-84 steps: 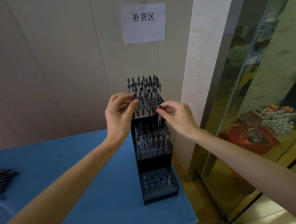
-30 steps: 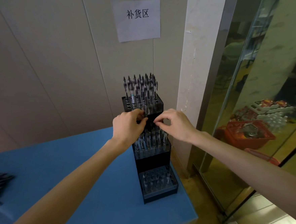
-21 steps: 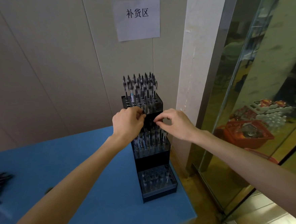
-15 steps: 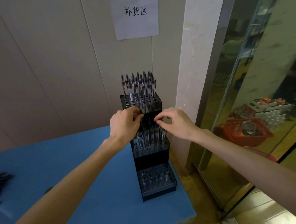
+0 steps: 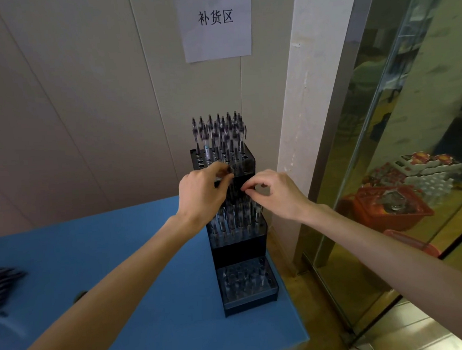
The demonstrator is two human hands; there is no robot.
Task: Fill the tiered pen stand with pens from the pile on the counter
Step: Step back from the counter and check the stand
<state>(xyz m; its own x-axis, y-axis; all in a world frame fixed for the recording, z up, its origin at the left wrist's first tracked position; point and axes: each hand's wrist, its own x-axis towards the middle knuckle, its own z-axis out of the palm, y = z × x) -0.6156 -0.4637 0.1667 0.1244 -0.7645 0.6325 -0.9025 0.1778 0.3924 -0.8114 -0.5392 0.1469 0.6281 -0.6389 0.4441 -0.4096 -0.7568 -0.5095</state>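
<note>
Both hands work at the front of the stand [image 5: 236,252], which sits at the right edge of the blue table [image 5: 137,263]. The left hand [image 5: 201,194] pinches what looks like the top of a pen [image 5: 230,170] between thumb and curled fingers, by the front edge of the top tier. The right hand [image 5: 273,192] has thumb and forefinger pinched together above the middle tier; whether they hold a pen cannot be told. The top tier has open holes along its left side, the middle tier looks largely full, and the bottom tier looks mostly empty. To seat a pen well, it should be kept upright, its tip lined over a free hole, then lowered straight without knocking its neighbours. The pile [image 5: 2,285] lies blurred at the far left edge.
</note>
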